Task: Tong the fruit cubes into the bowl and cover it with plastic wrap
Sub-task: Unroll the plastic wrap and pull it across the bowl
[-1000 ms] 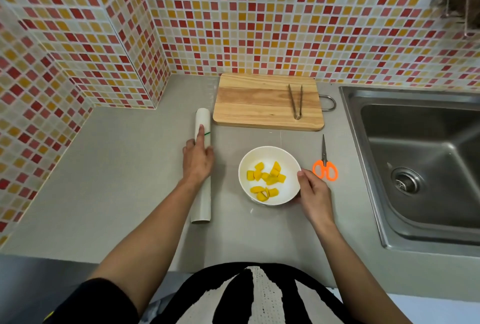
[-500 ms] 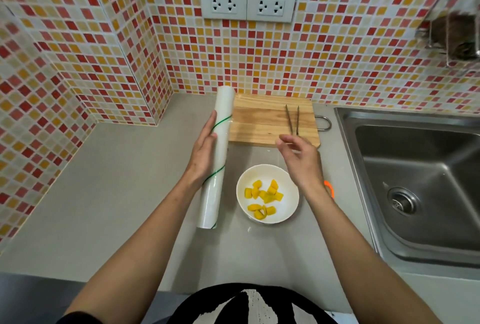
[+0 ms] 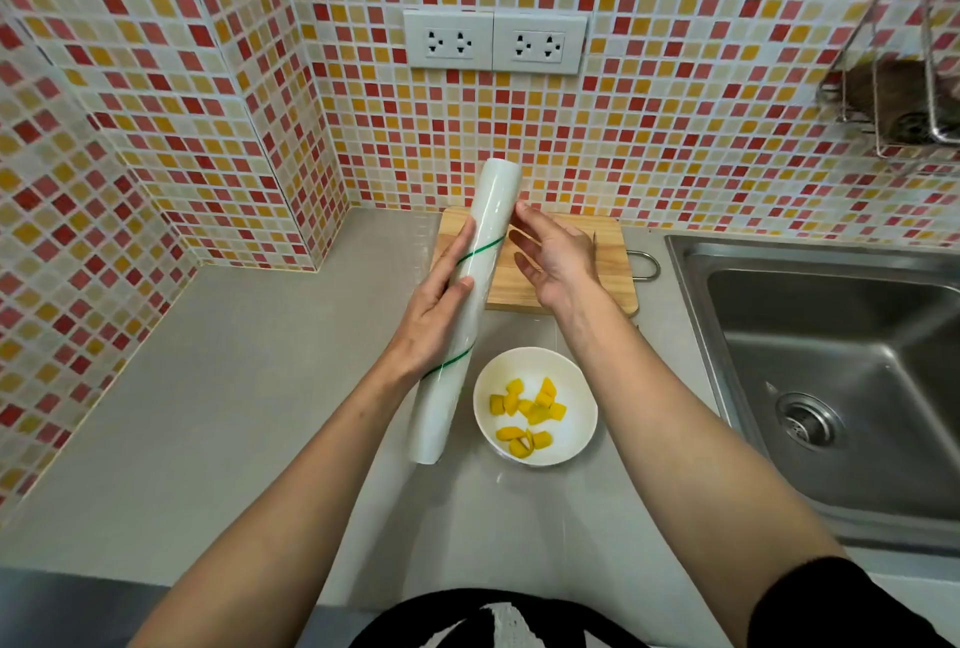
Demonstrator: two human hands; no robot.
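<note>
Smack in the middle of the frame, the left hand (image 3: 436,314) is wrapped around a long, smooth roll of plastic wrap (image 3: 464,314), a milky white tube with thin green lines spiralling around it, held up off the counter and tilted so its far end points toward the tiled wall. The right hand (image 3: 558,260) sits just to the right of the roll's upper part, fingers spread and relaxed, fingertips right up against the film but not clearly gripping anything. Below the hands, a round glossy white bowl (image 3: 535,405) rests on the matte grey counter (image 3: 234,413), with chunky yellow fruit cubes (image 3: 527,416) piled loosely inside; the roll's near end hangs just left of the bowl. Behind the hands there's a pale wooden cutting board (image 3: 613,262) with a metal loop handle. A brushed stainless sink (image 3: 841,377) fills the right side, and small square red, orange and cream mosaic tiles cover the walls, with two white sockets (image 3: 496,41) up top.
</note>
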